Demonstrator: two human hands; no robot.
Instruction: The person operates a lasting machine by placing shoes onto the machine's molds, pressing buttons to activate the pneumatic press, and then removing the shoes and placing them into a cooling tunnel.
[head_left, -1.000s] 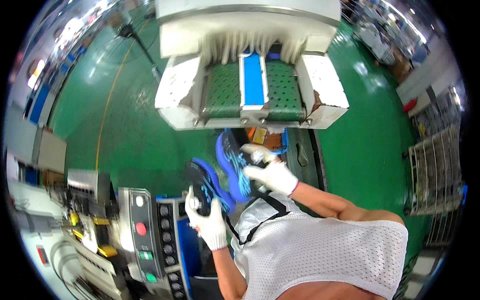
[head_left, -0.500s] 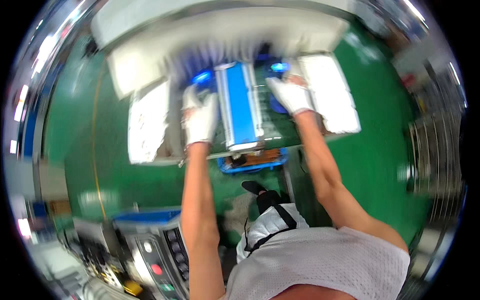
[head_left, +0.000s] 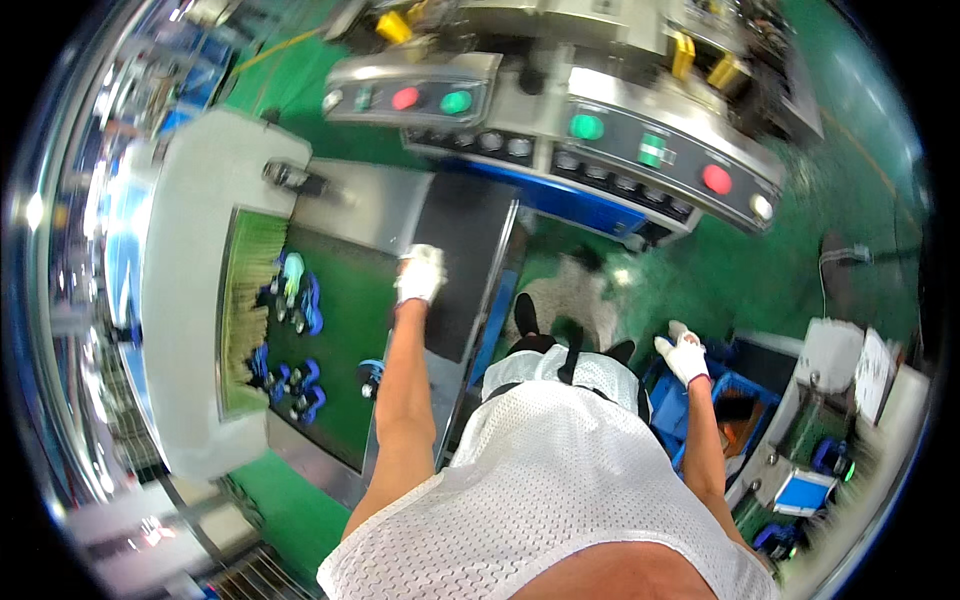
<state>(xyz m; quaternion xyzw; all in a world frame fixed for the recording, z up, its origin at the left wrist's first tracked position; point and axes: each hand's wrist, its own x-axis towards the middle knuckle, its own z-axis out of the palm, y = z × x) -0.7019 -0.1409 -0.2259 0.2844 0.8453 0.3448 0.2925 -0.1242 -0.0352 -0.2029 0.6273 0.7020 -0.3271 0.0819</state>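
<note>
My left hand [head_left: 420, 273], in a white glove, is over the edge of a black mat [head_left: 462, 225] beside a green work surface [head_left: 345, 320]. Its fingers look curled, and nothing shows in them. Several blue-and-black parts [head_left: 300, 385] with shiny round pieces lie on the green surface, and a pale teal one [head_left: 291, 275] is among them. Another blue-and-black part [head_left: 371, 378] sits beside my left forearm. Off to the right, my white-gloved right hand [head_left: 684, 354] hangs above a blue crate [head_left: 672, 408]. Its thumb stands apart from the fingers, and it holds nothing I can see.
Ahead stand two control panels [head_left: 650, 150] with red and green buttons. A pale machine housing with a bristle curtain [head_left: 240, 320] borders the green surface. At lower right is a station with a blue plate [head_left: 803, 493] and blue parts with green lights.
The view has swung from the blue-lit station to the green surface and control panels; that station is now at lower right. My hands have come away from it and spread wide apart.
</note>
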